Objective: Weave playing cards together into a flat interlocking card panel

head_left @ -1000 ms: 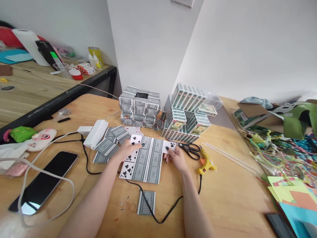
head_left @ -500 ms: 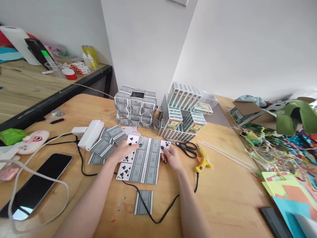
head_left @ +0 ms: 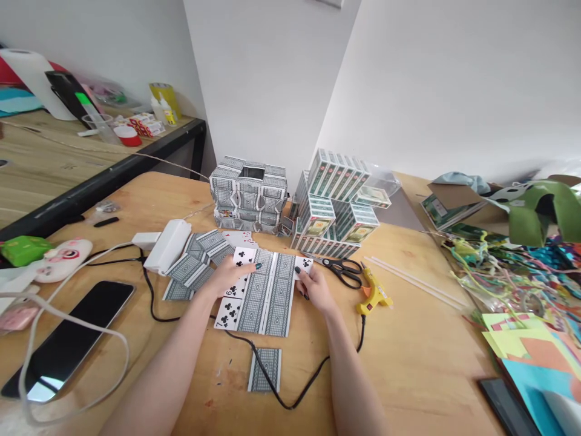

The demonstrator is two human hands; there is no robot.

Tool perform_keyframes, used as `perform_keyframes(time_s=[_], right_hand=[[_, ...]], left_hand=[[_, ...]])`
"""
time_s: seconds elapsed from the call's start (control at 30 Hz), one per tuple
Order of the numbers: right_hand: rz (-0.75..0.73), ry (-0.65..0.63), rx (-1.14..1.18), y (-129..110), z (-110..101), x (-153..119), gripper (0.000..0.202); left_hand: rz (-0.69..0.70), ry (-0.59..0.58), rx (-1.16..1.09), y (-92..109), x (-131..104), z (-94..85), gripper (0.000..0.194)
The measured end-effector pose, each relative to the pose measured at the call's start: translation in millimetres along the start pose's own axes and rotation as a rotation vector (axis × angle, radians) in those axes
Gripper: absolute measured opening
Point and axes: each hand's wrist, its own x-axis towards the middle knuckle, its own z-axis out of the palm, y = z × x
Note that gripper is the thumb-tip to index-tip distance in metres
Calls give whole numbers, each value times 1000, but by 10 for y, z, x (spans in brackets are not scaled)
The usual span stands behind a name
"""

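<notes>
A flat panel of joined playing cards, mostly grey-patterned backs with club faces along its left side, lies in front of me. My left hand grips its upper left part, thumb on top of the cards. At the upper right corner my right hand pinches a face-up four of clubs between thumb and fingers. Below the panel a single face-down card rests under a black cord. Loose cards are spread left of my left hand. Undersides of the panel and some fingertips are hidden.
Behind stand a box built from cards and stacked card packs. Black scissors and a yellow glue gun lie to the right; its cord loops forward. A phone and white power strip are left.
Almost nothing differs. Both hands keep their hold on the card panel, and the whole view has shifted very slightly.
</notes>
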Motion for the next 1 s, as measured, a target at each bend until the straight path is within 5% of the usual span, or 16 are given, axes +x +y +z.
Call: perform_keyframes(time_s=[0.43,0.8,1.0], right_hand=[[20,44,80,-21,25,6,40],[56,117,390,127,-64,84,56],[51,180,292,96,-61,65,62]], left_hand=[[15,-13,-53,-47,27,0,32],[-7,-45,-213,-23,14,65,40],[-33,14,-381,-59,60,54,45]])
